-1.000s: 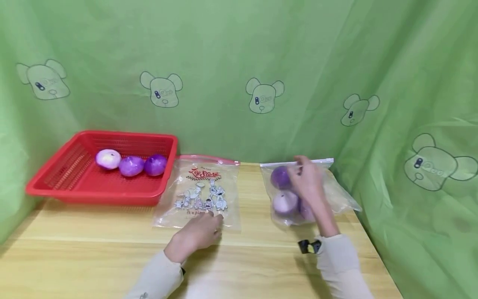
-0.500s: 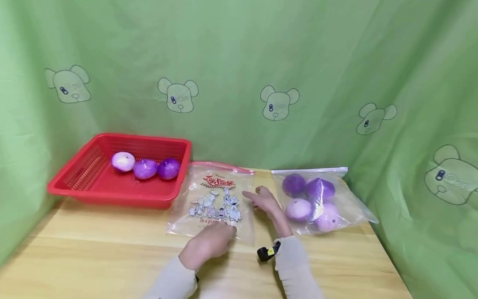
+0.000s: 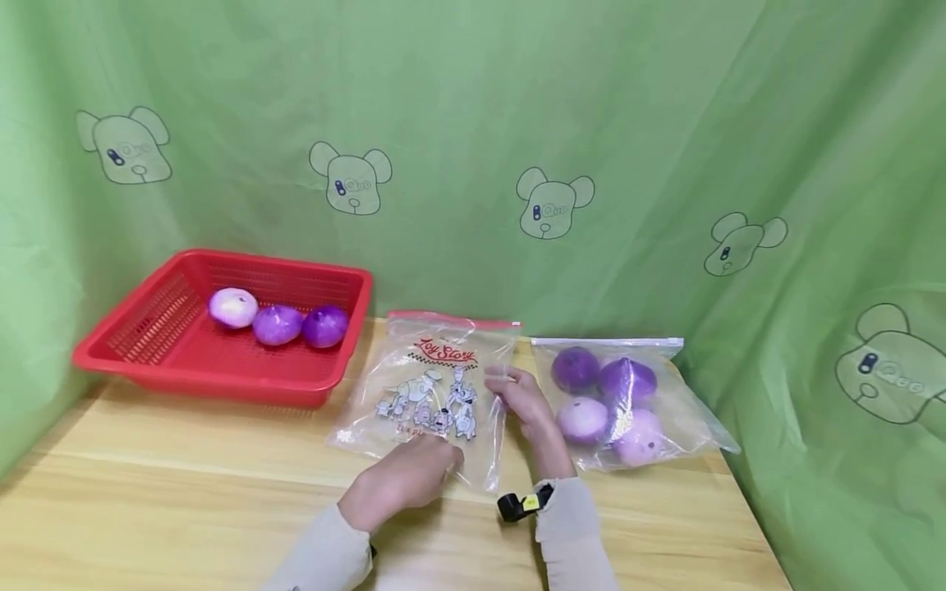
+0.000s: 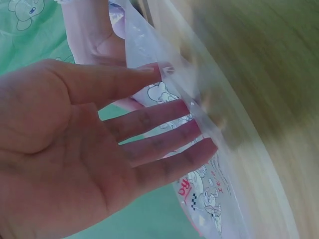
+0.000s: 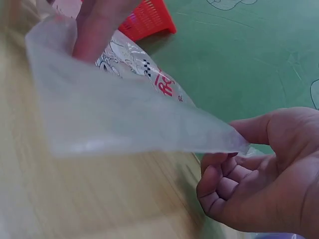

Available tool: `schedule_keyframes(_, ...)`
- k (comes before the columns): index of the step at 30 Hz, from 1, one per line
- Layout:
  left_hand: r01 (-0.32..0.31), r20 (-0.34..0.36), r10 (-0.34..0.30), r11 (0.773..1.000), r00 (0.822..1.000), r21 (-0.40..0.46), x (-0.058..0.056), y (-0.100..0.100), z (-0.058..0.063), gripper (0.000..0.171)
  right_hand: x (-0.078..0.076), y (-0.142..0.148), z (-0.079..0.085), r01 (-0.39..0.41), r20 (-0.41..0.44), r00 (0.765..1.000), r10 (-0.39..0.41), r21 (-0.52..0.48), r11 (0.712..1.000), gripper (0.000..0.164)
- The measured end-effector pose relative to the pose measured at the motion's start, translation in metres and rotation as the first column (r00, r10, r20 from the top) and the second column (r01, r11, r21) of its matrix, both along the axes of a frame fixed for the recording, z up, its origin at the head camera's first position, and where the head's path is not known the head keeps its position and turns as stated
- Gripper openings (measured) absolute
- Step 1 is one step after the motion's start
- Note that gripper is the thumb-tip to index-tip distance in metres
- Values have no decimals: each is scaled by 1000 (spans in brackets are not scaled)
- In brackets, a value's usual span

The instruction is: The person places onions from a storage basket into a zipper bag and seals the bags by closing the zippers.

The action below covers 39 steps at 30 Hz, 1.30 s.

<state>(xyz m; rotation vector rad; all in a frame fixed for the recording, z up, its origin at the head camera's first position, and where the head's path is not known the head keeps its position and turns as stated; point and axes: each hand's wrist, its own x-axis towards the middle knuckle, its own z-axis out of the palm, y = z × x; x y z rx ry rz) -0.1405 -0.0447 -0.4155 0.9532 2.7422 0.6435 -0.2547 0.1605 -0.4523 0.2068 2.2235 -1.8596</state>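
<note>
A clear slider zip bag (image 3: 466, 341) with a red slider strip and printed cartoon figures lies at the table's middle, its near right part lifted. At its near edge, my left hand (image 3: 414, 476) pinches the film between thumb and index finger; the other fingers (image 4: 164, 159) stretch out against the plastic. My right hand (image 3: 525, 402) grips the bag's right edge between thumb and curled fingers, seen closely in the right wrist view, where the film (image 5: 124, 119) hangs stretched from it. No contents show inside this bag.
To the right, a second clear zip bag (image 3: 687, 410) holds several purple onions (image 3: 628, 379). A red plastic basket (image 3: 222, 382) at the left contains three more onions (image 3: 277, 325). Green curtain (image 3: 458, 98) hangs behind and on both sides of the wooden table (image 3: 185, 492).
My right hand has left the onion bag, moved left and taken hold of the printed bag's right edge. The printed bag has shifted slightly and its near right part has risen.
</note>
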Motion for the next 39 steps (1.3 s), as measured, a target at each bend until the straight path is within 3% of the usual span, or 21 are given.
schedule_keyframes(3,19,22,-20,999,1000,27,-1,-2,1,17,2,-1,5,24,-70,997,-24,-8,1000,43)
schedule_keyframes(6,15,27,-16,999,1000,44,-2,-3,2,22,6,-6,15,11,-209,978,-7,21,1000,44)
schedule_keyframes(10,-10,1,10,996,1000,87,-5,-5,4,30,12,-13,33,25,-385,923,20,110,994,44)
schedule_keyframes(15,-44,-54,54,983,997,177,-12,-11,13,31,21,-17,54,79,-518,855,16,161,984,42)
schedule_keyframes(17,-67,-84,88,972,993,224,-14,-14,20,32,26,-19,64,104,-591,807,20,176,979,42)
schedule_keyframes(19,-96,-115,133,955,984,280,-16,-18,27,32,31,-20,73,136,-669,743,31,196,971,42)
schedule_keyframes(23,-151,-113,220,887,969,435,-16,-29,45,30,41,-27,91,206,-817,571,80,237,950,41)
schedule_keyframes(26,-175,-93,272,807,958,564,-11,-41,60,29,51,-36,101,226,-899,419,128,240,944,41)
schedule_keyframes(29,-189,-38,301,690,953,699,-7,-55,73,30,61,-45,107,242,-949,254,184,247,938,40)
schedule_keyframes(31,-194,41,269,569,962,799,-6,-64,81,32,68,-50,108,242,-960,161,227,262,934,40)
schedule_keyframes(33,-219,164,166,408,972,886,-8,-72,85,39,74,-55,106,225,-952,105,288,304,926,40)
schedule_keyframes(34,-258,235,109,320,966,912,-10,-76,86,42,77,-57,104,204,-941,96,325,338,919,42)
schedule_keyframes(35,-301,297,53,250,953,920,-12,-80,86,47,80,-59,101,179,-926,96,365,377,909,43)
schedule_keyframes(36,-360,364,13,193,931,913,-15,-84,85,50,83,-61,98,150,-906,110,409,422,894,45)
schedule_keyframes(37,-422,428,-6,157,904,893,-19,-87,82,50,86,-62,95,116,-877,143,458,474,873,45)
schedule_keyframes(38,-474,480,-18,138,877,870,-24,-89,77,50,88,-63,92,74,-839,189,509,529,845,46)
schedule_keyframes(39,-512,518,-5,140,855,847,-29,-91,71,49,91,-63,90,25,-792,247,558,581,813,45)
